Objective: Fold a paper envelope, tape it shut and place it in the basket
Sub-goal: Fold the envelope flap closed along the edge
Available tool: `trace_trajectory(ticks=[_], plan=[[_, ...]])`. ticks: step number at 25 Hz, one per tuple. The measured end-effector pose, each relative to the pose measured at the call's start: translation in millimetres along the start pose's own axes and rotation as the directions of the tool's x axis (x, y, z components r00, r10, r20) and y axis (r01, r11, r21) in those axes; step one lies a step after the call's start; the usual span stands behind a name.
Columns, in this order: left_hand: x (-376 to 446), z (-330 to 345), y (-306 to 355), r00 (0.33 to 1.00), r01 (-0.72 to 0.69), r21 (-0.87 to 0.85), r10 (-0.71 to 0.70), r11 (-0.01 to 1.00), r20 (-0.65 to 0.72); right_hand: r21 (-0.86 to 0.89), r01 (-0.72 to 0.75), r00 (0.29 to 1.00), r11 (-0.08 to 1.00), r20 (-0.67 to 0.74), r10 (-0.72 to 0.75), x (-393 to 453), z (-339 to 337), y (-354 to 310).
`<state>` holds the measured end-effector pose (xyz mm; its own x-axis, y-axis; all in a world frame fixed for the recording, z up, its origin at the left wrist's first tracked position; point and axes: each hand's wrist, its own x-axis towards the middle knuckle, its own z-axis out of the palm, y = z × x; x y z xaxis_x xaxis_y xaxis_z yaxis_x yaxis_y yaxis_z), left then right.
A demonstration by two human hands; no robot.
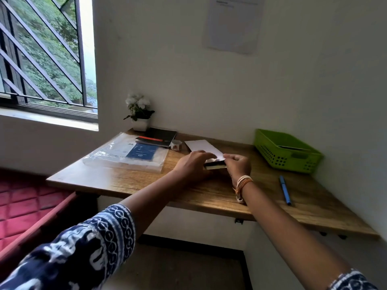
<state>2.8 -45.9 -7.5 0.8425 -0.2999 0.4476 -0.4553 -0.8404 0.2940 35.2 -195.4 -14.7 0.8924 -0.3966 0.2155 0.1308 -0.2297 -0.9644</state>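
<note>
A white paper envelope (202,147) lies on the wooden desk (146,183) near the wall. My left hand (193,164) rests on its near left end, fingers curved over the paper. My right hand (237,165) pinches the near right edge, where a darker card or flap (215,165) shows between the two hands. A small tape roll (176,145) stands just left of the envelope. The green plastic basket (287,150) sits at the far right of the desk against the wall, with a flat item inside it.
A clear plastic sleeve with blue and white paper (127,153) lies at the left. Behind it are dark notebooks (159,136) and a potted white flower (139,114). A blue pen (284,190) lies at the right. A red quilted seat (25,206) is left of the desk.
</note>
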Motion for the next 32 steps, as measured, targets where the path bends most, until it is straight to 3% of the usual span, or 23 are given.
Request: trace_trajectory(ticks=[3, 8, 12, 15, 17, 20, 23, 27, 32], plan=[[2, 7, -7, 0.998, 0.064, -0.063, -0.065, 0.996, -0.005, -0.093, 0.018, 0.976, 0.995, 0.219, 0.003, 0, -7, 1], [7, 10, -16, 0.990, 0.137, -0.168, -0.140, 0.976, -0.011, -0.166, 0.140, 0.844, 0.976, 0.536, -0.030, 10, -24, -5], [10, 12, -19, 0.987, 0.159, -0.200, -0.158, 0.967, 0.021, -0.350, 0.363, 0.845, 0.864, 0.514, -0.147, 18, -27, 0], [7, 11, -19, 0.994, 0.105, -0.161, -0.106, 0.981, 0.001, -0.399, 0.416, 0.852, 0.817, 0.486, -0.196, 13, -23, 6], [6, 12, -15, 0.998, 0.069, -0.080, -0.069, 0.994, 0.008, -0.473, 0.512, 0.838, 0.717, 0.459, -0.295, 7, -22, 6], [4, 9, -11, 0.989, 0.038, 0.042, -0.043, 0.998, 0.144, -0.468, 0.694, 0.714, 0.548, 0.545, -0.439, -3, -22, 3], [-5, -3, -19, 0.940, 0.033, 0.051, -0.049, 0.998, 0.338, -0.388, 0.759, 0.615, 0.522, 0.690, -0.381, -11, -27, 2], [-18, -17, -32, 0.904, 0.061, 0.071, -0.085, 0.996, 0.418, -0.482, 0.709, 0.682, 0.515, 0.654, -0.327, -7, -44, 4], [-21, -18, -33, 0.914, 0.062, 0.004, -0.059, 0.998, 0.402, -0.566, 0.610, 0.773, 0.555, 0.581, -0.256, -11, -36, -3]])
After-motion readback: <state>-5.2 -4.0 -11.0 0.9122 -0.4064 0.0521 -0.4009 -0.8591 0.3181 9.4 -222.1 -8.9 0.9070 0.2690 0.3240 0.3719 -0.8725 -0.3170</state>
